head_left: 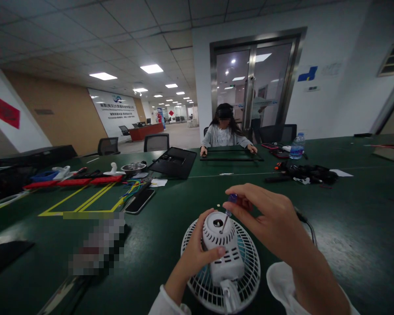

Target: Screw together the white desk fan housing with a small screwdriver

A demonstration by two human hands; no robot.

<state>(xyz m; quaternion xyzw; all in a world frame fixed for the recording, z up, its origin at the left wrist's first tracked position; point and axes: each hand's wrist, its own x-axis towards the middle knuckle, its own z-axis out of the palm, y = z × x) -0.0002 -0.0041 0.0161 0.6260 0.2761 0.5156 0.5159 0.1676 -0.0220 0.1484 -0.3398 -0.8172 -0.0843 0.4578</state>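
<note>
A small white fan (225,267) lies grille-down on the green table, with its slotted motor housing on top. My left hand (198,253) is wrapped around the housing, thumb on the near side and fingers on the far left. Between thumb and forefinger, my right hand (262,214) pinches the purple handle of a screwdriver (232,198). Its thin shaft slants down to the left, and the tip meets the housing near a dark round opening. Whether the tip sits in a screw is too small to tell. Pale blue blades show through the grille.
A black phone (140,201) and coloured wires lie left of the fan. Beyond are a metal bowl (133,168), red-handled tools and a black panel (174,162). Across the table a person (226,131) holds a black frame. A water bottle (297,146) stands at the right.
</note>
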